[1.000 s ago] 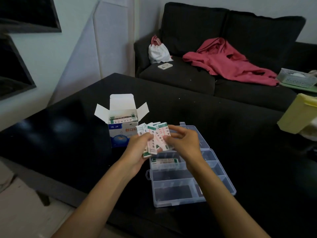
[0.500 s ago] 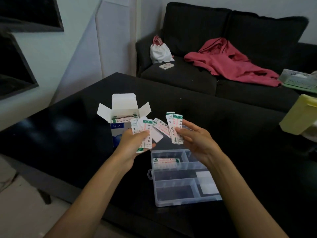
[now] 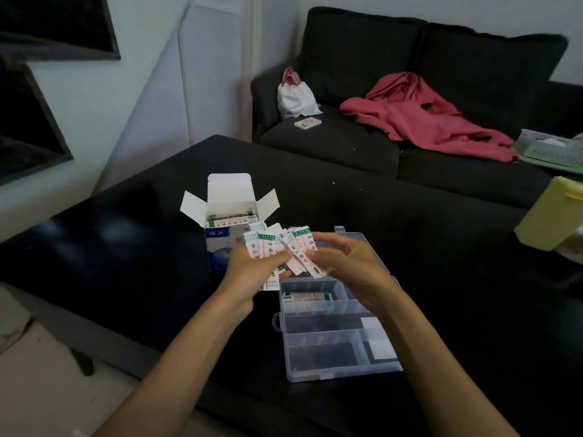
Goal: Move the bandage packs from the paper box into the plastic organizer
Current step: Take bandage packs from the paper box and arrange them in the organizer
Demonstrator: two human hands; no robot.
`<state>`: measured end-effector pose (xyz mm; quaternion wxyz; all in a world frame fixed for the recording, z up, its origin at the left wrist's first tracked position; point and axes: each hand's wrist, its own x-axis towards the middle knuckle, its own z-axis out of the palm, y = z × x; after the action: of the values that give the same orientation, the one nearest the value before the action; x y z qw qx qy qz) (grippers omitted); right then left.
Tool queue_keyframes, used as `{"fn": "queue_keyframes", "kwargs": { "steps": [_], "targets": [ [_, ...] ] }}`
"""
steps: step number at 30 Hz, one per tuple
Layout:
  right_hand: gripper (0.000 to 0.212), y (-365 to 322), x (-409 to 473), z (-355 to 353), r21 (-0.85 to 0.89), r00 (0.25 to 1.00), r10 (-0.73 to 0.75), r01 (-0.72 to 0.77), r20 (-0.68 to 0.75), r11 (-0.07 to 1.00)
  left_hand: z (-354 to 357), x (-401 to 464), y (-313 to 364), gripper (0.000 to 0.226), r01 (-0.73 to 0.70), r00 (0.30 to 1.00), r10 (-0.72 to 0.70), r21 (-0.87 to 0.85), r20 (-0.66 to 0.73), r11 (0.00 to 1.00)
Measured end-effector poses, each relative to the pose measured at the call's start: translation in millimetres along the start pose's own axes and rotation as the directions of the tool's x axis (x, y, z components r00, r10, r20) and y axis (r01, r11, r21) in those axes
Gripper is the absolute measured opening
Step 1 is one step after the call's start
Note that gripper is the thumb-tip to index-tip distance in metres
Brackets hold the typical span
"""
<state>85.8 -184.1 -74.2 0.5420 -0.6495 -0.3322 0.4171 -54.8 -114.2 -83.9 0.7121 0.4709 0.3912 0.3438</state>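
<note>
— What had been altered in the last half second?

— The two hands had been brought back together. Half a second before, the bandage packs point(image 3: 284, 250) had been split, a fan kept by the left hand point(image 3: 252, 272) and a few lifted apart by the right hand point(image 3: 344, 263); now the bundle was pinched from both sides again, held just above the far end of the plastic organizer point(image 3: 334, 367).

— And the rest of the packs?

— Some were seen in the open paper box point(image 3: 227, 244) beside the organizer, and some had been laid in the organizer's far compartment (how many could not be told).

— What was meant by that for the task?

— It was judged that the bundle was being squared up before being set down; nothing from it had yet been placed.
</note>
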Motion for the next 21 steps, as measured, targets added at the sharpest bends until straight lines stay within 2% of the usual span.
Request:
{"fn": "queue_keyframes", "kwargs": {
  "steps": [4,7,8,10,12,14,18,21],
  "targets": [
    [0.032,1.6,2.0,-2.1,0.005,0.997,-0.014,0.015,-0.082,1.000,-1.0,-0.2,5.0,0.010,0.092,0.994,-0.088,-0.057,0.063,0.994],
    [0.034,0.5,1.7,-9.7,0.027,0.996,-0.015,0.018,-0.090,0.999,-4.1,1.1,7.3,0.012,0.085,0.996,-0.085,-0.026,0.003,0.996],
    [0.034,-1.3,0.2,-14.2,-0.028,0.996,-0.041,0.039,-0.073,0.999,-5.9,2.1,7.6,0.013,0.075,0.997,-0.076,-0.019,-0.022,0.997],
    [0.033,-4.7,-3.1,-23.3,-0.248,0.992,-0.122,0.123,0.021,0.961,-10.6,3.9,8.2,0.015,0.054,0.996,-0.054,-0.004,-0.068,0.999],
    [0.032,-4.5,-4.4,-27.3,-0.476,0.976,-0.148,0.208,0.160,0.854,-15.2,6.1,8.7,0.013,0.026,0.995,-0.024,0.012,-0.102,1.000],
    [0.031,0.9,-2.6,-24.2,-0.619,0.961,-0.108,0.247,0.253,0.745,-18.2,7.5,8.9,0.014,0.010,0.994,-0.009,0.011,-0.111,1.000],
    [0.032,15.8,3.5,-11.1,-0.726,0.939,-0.039,0.290,0.342,0.623,-19.5,8.4,8.7,0.022,0.009,0.994,-0.008,0.011,-0.110,1.000],
    [0.025,23.7,8.2,-8.1,-0.728,0.945,-0.024,0.268,0.326,0.631,-18.7,8.7,7.9,0.017,0.008,0.995,-0.006,0.018,-0.102,1.000]
  ]
}}
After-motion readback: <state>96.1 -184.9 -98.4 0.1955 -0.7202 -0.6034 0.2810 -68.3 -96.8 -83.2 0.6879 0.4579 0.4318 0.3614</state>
